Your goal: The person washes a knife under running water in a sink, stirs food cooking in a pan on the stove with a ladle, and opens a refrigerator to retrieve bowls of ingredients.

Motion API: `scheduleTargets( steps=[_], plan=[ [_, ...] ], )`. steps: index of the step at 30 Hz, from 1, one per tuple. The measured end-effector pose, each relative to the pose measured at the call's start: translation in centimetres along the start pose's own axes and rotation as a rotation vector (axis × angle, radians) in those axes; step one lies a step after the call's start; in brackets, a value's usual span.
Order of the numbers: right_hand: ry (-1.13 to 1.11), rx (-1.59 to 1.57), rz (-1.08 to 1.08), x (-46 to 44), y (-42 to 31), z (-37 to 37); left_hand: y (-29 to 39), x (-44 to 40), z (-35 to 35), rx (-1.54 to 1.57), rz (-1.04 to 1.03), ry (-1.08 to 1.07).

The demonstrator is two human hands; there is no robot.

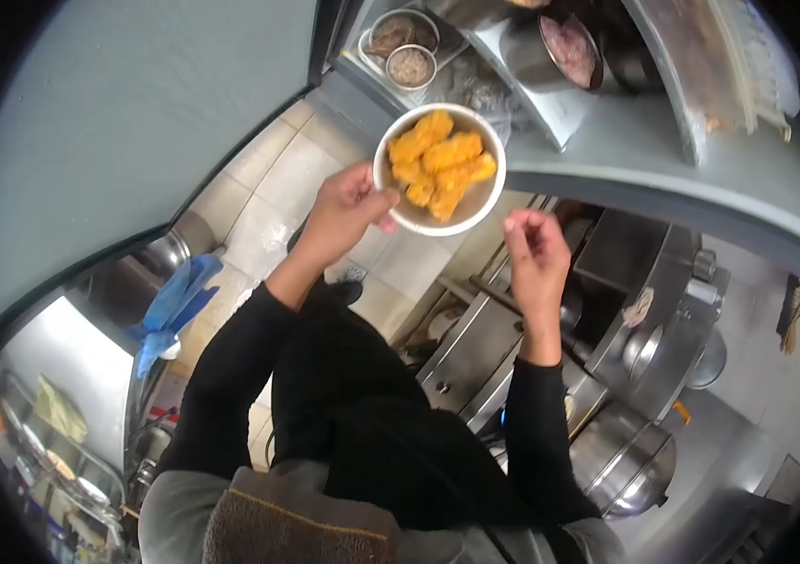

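Observation:
My left hand (348, 211) is closed on the rim of a round bowl (487, 209), with the thumb over the near left edge. Several orange-yellow coated pieces of food (442, 160) lie inside; what they are made of I cannot tell. To the right of the bowl, apart from it, my right hand (538, 258) is raised. Its fingers are loosely curled, with a gap to the thumb and nothing visible between them. Just beyond the bowl is the lower shelf of an opened cabinet (362, 113).
A large grey door (146, 122) stands open on the left. Small metal containers (410, 68) and a pot of pinkish meat (569, 52) are inside the cabinet. Below right are a steel stove counter (475, 352) and a domed metal pot (625, 456). Blue cloth (174, 305) hangs lower left.

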State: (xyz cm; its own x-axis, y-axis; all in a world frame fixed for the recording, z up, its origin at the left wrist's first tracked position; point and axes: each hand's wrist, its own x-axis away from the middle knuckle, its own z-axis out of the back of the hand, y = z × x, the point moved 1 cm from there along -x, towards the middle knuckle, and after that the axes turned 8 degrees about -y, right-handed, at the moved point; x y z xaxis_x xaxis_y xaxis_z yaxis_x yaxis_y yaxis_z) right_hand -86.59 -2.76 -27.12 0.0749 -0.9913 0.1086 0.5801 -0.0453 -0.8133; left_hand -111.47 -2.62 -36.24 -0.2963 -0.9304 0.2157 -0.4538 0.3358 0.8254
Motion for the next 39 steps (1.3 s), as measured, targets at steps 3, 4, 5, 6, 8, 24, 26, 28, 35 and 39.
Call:
scheduleTargets(
  steps=[3,4,5,6,8,24,26,28,35,39],
  plan=[
    [0.065,0.259,0.261,-1.2,-1.9,-0.2,1.3,-0.3,-0.6,-0.011,-0.008,-0.017],
    [0.099,0.37,0.35,-1.6,-2.8,-0.4,1.6,-0.3,-0.8,-0.015,-0.006,-0.023],
    [0.114,0.437,0.405,-2.1,-4.2,-0.6,1.9,-0.3,-1.1,-0.023,0.009,-0.025],
    [0.127,0.505,0.454,-2.6,-5.1,-0.9,2.0,-0.2,-1.5,-0.029,0.029,-0.029],
    [0.044,0.457,0.463,-4.0,-4.4,-1.8,2.3,-0.2,-2.4,-0.033,0.062,-0.045],
    [0.046,0.401,0.323,-2.4,-3.7,0.2,2.8,1.8,-2.4,-0.258,0.226,0.03],
    [0.139,0.386,0.43,-2.2,-4.5,2.5,2.6,2.5,-2.0,-0.301,0.167,0.104],
    [0.215,0.175,0.4,-1.9,-9.0,5.5,2.3,3.1,-1.1,-0.179,0.099,0.104],
    [0.537,0.318,0.9,-3.9,-30.1,21.3,6.4,7.7,0.9,-0.302,0.059,0.187],
    [0.665,0.375,0.896,-8.9,-39.5,29.6,7.1,9.3,2.3,-0.279,0.054,0.258]
  ],
)
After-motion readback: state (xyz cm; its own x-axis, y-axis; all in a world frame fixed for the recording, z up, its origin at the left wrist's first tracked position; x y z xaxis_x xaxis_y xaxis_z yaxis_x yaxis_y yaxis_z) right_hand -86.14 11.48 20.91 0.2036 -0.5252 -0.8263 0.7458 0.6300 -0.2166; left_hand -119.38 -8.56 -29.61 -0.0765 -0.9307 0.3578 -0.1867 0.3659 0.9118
